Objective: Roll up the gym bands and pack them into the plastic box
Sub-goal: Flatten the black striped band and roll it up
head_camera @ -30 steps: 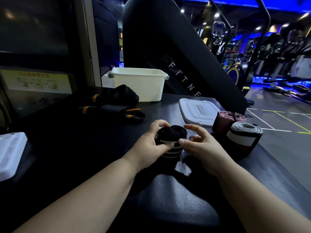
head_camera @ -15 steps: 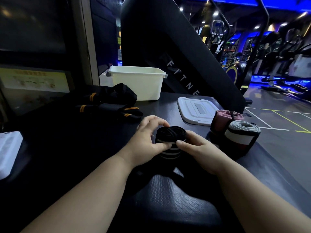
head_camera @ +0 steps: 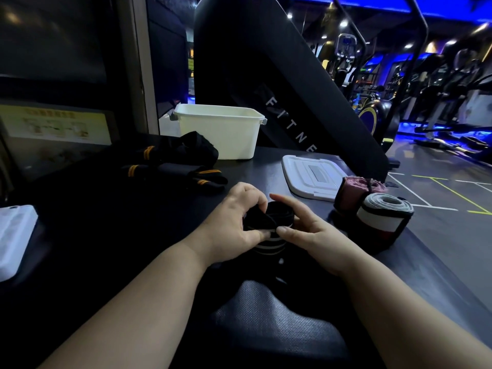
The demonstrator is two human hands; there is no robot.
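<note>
A black gym band with white stripes (head_camera: 269, 222) stands as a partly wound roll on the dark table. My left hand (head_camera: 234, 225) grips the roll from the left, fingers curled over its top. From the right, my right hand (head_camera: 306, 230) pinches it with the thumb on its front and fingers round its back. The band's loose tail (head_camera: 292, 278) runs toward me between my forearms. Two rolled bands stand to the right: a pink one (head_camera: 351, 191) and a grey-and-white one (head_camera: 383, 219). The white plastic box (head_camera: 221, 134) stands open at the back.
Unrolled black bands with orange stripes (head_camera: 173, 166) lie in a heap left of the box. The box's white lid (head_camera: 311, 174) lies flat to its right. Another white lid-like object (head_camera: 13, 235) sits at the table's left edge. A black machine panel (head_camera: 279, 83) rises behind.
Both hands have turned the black roll a little. My left fingers now curl over its top and my right fingers reach further round its back.
</note>
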